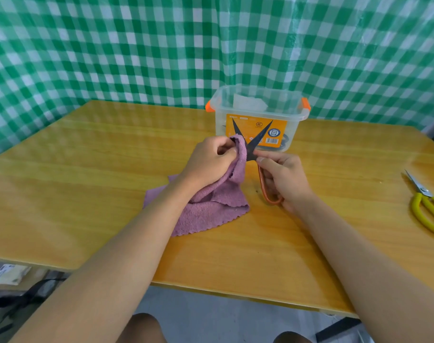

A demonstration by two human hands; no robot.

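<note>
Here the scissors (254,142) in the right hand (282,178) point blades-away, spread

We've got one glossy yellow-orange wooden table (87,169), with three items on it. At 12 o'clock, near the far edge, stands a clear rectangular plastic box with orange latches (295,125), upright. At the centre is a mauve scallop-edged terry cloth (211,209), lower part flat on the top, upper part lifted off. At 3 o'clock, by the right edge, are yellow-handled steel scissors (424,192), lying flat, blades closed, tips toward 11 o'clock.
</note>
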